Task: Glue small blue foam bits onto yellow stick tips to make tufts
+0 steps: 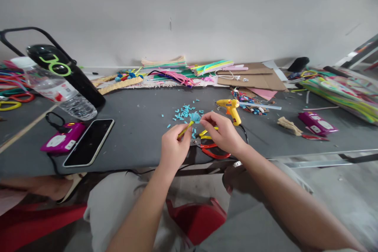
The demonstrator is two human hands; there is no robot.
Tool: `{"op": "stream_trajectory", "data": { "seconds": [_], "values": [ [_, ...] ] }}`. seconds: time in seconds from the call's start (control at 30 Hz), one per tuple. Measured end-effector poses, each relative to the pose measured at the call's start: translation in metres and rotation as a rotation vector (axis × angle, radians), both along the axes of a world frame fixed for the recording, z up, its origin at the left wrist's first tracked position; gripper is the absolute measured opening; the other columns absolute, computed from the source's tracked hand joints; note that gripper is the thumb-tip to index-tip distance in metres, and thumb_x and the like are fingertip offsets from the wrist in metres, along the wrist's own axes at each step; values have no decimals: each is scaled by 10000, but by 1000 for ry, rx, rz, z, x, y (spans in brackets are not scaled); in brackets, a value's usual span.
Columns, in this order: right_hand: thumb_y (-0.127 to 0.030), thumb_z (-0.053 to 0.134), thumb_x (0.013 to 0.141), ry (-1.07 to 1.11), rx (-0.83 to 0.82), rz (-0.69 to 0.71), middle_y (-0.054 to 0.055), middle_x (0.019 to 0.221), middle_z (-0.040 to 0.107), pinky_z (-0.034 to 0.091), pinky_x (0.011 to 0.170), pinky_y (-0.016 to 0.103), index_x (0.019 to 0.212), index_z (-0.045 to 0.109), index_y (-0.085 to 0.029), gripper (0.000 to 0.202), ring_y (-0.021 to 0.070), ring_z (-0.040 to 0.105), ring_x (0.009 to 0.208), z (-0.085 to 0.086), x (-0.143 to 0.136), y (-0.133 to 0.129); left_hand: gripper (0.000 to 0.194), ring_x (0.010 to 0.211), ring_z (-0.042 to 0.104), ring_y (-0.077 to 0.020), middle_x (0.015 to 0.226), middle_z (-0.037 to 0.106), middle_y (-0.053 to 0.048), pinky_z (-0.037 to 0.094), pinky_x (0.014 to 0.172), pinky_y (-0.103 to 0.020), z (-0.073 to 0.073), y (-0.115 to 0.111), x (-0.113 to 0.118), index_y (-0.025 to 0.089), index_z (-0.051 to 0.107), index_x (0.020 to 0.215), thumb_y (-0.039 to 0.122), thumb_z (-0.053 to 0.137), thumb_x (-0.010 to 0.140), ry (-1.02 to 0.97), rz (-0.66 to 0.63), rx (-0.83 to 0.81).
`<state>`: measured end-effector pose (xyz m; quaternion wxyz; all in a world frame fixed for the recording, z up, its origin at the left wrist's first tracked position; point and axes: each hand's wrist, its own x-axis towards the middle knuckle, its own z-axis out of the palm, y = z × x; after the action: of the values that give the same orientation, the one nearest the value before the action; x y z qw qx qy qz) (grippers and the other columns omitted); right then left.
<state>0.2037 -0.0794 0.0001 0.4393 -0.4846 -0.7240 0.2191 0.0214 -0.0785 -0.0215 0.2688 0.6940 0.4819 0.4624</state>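
My left hand (174,145) is closed around a thin yellow stem topped by a fluffy light-blue flower head (195,117), which looks made of pipe cleaner. Just to the right, my right hand (223,130) has its thumb and fingers pinched together close to the blue head. Whatever is in that pinch is too small to make out. Short blue pieces (185,111) lie scattered on the grey table behind the flower. Under and between my hands rest scissors with red handles (217,155) and a yellow-handled tool (203,134), partly covered by my right hand.
A yellow glue gun (232,107) with a glue stick lies beyond my right hand. At left are a phone (90,141), a purple box (65,138), a plastic bottle (59,90) and a black bottle (85,82). Pipe cleaner bundles (211,67) and cardboard (256,78) line the wall.
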Motion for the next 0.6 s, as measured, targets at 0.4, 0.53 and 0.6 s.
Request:
{"op": "stream_trajectory", "data": {
  "seconds": [0.4, 0.53, 0.6],
  "values": [
    [-295, 530, 992, -46, 11, 5, 40, 834, 655, 449, 715, 303, 907, 603, -204, 144, 171, 578, 747, -1, -3, 0, 307, 635, 520, -130, 759, 683, -41, 380, 612, -254, -1, -1, -1, 179, 767, 958, 416, 571, 958, 28, -18, 5],
    [-292, 540, 986, -59, 33, -32, 47, 844, 661, 449, 710, 304, 901, 600, -204, 136, 174, 583, 757, -2, -4, 0, 313, 635, 533, -135, 741, 677, -40, 387, 623, -255, -2, -1, 0, 184, 775, 964, 420, 568, 959, 40, -19, 18],
    [-283, 546, 983, -69, 41, -40, 46, 841, 660, 446, 705, 299, 900, 599, -202, 127, 171, 581, 757, -3, -4, 0, 306, 640, 536, -134, 743, 677, -40, 384, 628, -254, -1, -1, 0, 183, 775, 961, 409, 568, 961, 47, -25, 19]
  ]
}}
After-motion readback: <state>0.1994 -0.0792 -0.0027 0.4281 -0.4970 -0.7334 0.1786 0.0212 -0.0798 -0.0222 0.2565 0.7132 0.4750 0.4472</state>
